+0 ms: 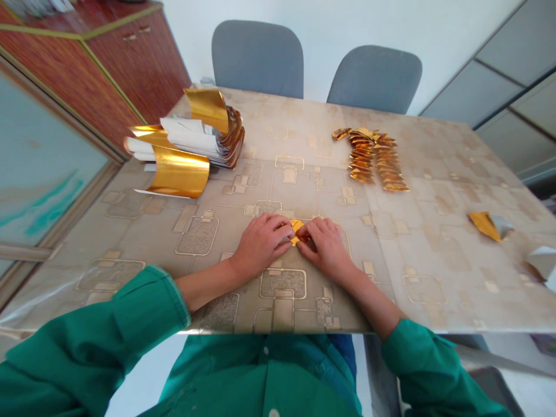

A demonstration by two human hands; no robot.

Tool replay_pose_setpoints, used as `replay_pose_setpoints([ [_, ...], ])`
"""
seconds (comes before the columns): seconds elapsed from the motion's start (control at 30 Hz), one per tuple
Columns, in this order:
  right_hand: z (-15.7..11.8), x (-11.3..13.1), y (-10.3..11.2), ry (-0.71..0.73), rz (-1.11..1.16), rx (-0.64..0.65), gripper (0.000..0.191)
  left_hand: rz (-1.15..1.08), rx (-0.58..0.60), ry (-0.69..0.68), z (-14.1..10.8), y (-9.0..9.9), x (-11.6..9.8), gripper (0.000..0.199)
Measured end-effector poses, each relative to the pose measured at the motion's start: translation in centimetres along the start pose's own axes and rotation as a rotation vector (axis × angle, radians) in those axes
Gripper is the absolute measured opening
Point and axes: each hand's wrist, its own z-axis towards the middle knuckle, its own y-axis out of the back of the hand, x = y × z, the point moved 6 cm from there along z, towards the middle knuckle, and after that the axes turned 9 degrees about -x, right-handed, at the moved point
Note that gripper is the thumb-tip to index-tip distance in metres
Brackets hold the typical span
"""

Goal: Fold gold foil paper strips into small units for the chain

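Observation:
A small folded piece of gold paper [296, 227] lies on the patterned tablecloth [243, 197] near the front middle of the table. My left hand [264, 240] grips its left side, fingers curled and thumb along the near edge. On the right side, my right hand [325, 243] pinches the same piece between thumb and fingers. The fingertips of both hands cover part of the paper. Beyond my hands to the right, folded gold pieces [362, 156] stand packed in two rows. Curled gold sheets with white backs [182, 171] are piled at the back left.
A gold and silver paper piece [486, 226] and a pale folded sheet [542, 263] lie at the right. Two grey chairs [258, 58] stand behind the table's far edge. A reddish wooden cabinet [134, 63] is at the back left.

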Motion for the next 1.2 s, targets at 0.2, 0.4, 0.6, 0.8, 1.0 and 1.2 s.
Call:
replay_pose_setpoints([
  [0.2, 0.1, 0.4, 0.0, -0.045, -0.060, -0.038, 0.016, -0.033, 0.011, 0.020, -0.1, -0.1, 0.5, 0.012],
  [0.4, 0.2, -0.3, 0.0, -0.037, 0.021, -0.072, 0.021, -0.015, 0.000, -0.099, -0.2, 0.1, 0.2, 0.005],
  [0.6, 0.0, -0.6, 0.5, -0.002, 0.102, -0.022, 0.018, 0.040, -0.008, -0.224, -0.2, 0.4, -0.4, 0.013],
  [0.8, -1.3, -0.3, 1.9, 0.191, 0.240, 0.073, 0.027, 0.012, 0.103, -0.390, -1.4, 0.7, 0.3, 0.027],
  [1.0, -2.1, 0.0, 2.2, 0.293, 0.205, 0.112, 0.037, -0.031, 0.159, -0.414, -1.7, 0.8, 1.0, 0.036],
  [1.2, -2.2, 0.0, 2.4, 0.357, 0.180, 0.106, 0.031, -0.044, 0.180, -0.411, -1.6, 0.9, 0.9, 0.038],
])
